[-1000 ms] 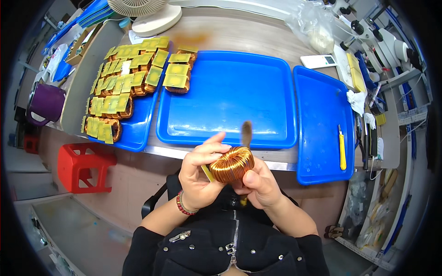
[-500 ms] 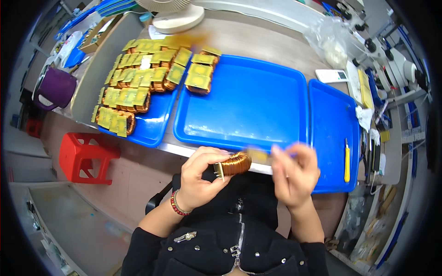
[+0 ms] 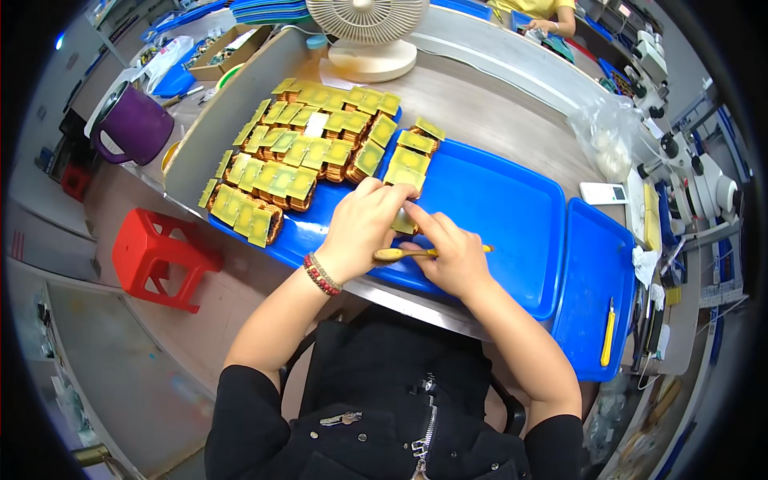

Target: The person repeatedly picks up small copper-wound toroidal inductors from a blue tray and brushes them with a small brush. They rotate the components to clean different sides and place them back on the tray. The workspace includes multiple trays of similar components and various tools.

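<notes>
At the left side of the middle blue tray (image 3: 500, 216), my left hand (image 3: 360, 228) has its fingers closed round a copper-wound coil with a yellow board (image 3: 406, 222), mostly hidden by both hands. My right hand (image 3: 458, 258) meets it from the other side, its fingertips at the coil. Tucked in the right hand is a slim yellow-handled tool (image 3: 390, 254); its broader end points left and its kind is unclear. Just beyond the hands, a short row of coils with yellow boards (image 3: 406, 164) sits in the same tray.
Many board-topped coils (image 3: 300, 152) fill the left blue tray (image 3: 300, 240). A yellow-handled cutter (image 3: 609, 336) lies in the right blue tray (image 3: 588, 280). Around stand a fan (image 3: 372, 60), a plastic bag (image 3: 608, 144), a purple kettle (image 3: 136, 124) and a red stool (image 3: 160, 256). Another person's hand (image 3: 544, 26) shows far back.
Both hands have moved forward from above my lap to the middle tray. The coil in my left hand has come to the near end of the short row. The view has shifted.
</notes>
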Tool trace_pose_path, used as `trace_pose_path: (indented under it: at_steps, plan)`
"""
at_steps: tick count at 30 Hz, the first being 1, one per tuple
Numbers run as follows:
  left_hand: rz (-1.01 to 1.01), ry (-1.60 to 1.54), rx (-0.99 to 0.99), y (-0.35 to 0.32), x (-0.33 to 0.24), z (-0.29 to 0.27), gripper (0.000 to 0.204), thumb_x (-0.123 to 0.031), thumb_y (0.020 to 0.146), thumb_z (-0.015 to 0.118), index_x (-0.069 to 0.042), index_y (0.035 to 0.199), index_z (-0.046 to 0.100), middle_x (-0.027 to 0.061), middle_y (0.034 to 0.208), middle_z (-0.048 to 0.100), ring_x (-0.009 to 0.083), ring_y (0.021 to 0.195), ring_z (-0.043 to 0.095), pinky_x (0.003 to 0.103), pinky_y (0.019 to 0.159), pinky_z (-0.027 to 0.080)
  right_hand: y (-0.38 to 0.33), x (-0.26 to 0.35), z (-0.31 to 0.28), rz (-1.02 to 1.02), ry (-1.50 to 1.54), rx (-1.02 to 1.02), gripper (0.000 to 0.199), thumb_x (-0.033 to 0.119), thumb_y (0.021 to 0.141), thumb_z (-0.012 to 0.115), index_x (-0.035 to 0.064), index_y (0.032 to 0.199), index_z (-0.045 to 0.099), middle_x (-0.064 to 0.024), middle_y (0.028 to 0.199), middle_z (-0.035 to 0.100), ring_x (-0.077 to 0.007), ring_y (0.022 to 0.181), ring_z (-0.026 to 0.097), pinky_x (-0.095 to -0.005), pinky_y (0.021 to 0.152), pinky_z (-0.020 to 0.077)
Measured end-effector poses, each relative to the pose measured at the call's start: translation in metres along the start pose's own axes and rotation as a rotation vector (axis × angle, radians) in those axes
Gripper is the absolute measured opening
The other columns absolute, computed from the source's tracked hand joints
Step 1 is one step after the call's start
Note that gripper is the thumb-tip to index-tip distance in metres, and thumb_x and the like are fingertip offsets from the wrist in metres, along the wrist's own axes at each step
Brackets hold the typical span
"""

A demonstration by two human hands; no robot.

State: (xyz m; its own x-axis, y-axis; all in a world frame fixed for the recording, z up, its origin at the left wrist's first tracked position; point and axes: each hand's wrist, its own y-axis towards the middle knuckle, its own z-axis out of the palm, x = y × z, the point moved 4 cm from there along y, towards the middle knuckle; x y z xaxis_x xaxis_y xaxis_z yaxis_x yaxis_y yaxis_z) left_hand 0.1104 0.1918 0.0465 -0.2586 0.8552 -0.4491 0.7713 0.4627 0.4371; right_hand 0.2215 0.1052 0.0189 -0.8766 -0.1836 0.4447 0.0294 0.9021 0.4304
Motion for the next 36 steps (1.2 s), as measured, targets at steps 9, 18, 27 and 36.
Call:
trace_pose_path:
  at_steps: [9, 18, 27, 36]
  plan:
    - [-0.041, 0.242, -0.173, 0.022, 0.045, -0.026, 0.044, -0.004, 0.065, 0.059, -0.010, 0.109, 0.054, 0.0101, 0.106, 0.054, 0.0292, 0.105, 0.045, 0.042, 0.093, 0.033, 0.016, -0.017, 0.025, -0.053, -0.083, -0.132, 0.040, 0.020, 0.075, 0.065, 0.0139, 0.114, 0.056, -0.0068, 0.063, 0.057, -0.0242, 0.056, 0.059, -0.0360, 0.048, 0.0475]
    - [-0.020, 0.397, -0.135, 0.024, 0.062, -0.010, 0.034, -0.012, 0.063, 0.069, -0.012, 0.096, 0.060, 0.0067, 0.083, 0.061, 0.0241, 0.089, 0.055, 0.040, 0.089, 0.035, 0.019, -0.014, 0.022, -0.089, -0.101, -0.150, 0.045, 0.025, 0.075, 0.066, 0.0097, 0.115, 0.054, -0.0075, 0.060, 0.058, -0.0231, 0.053, 0.059, -0.0354, 0.046, 0.0460]
    - [-0.324, -0.757, -0.565, 0.000, 0.049, -0.040, 0.052, 0.007, 0.073, 0.061, -0.005, 0.116, 0.035, 0.0150, 0.095, 0.062, 0.0146, 0.091, 0.060, 0.025, 0.076, 0.048, 0.015, -0.005, 0.009, -0.007, -0.022, -0.041, 0.055, 0.030, 0.070, 0.071, 0.0113, 0.118, 0.052, -0.0072, 0.072, 0.060, -0.0236, 0.060, 0.060, -0.0349, 0.050, 0.0471]
    - [0.024, -0.002, -0.346, -0.090, -0.035, -0.065, 0.059, 0.002, 0.058, 0.072, -0.002, 0.112, 0.047, 0.0124, 0.100, 0.061, 0.0223, 0.072, 0.061, 0.026, 0.068, 0.048, -0.019, 0.074, -0.061, -0.122, 0.131, -0.240, 0.013, 0.012, 0.072, 0.065, 0.0074, 0.078, 0.055, -0.0057, 0.081, 0.054, -0.0231, 0.066, 0.055, -0.0308, 0.053, 0.0431]
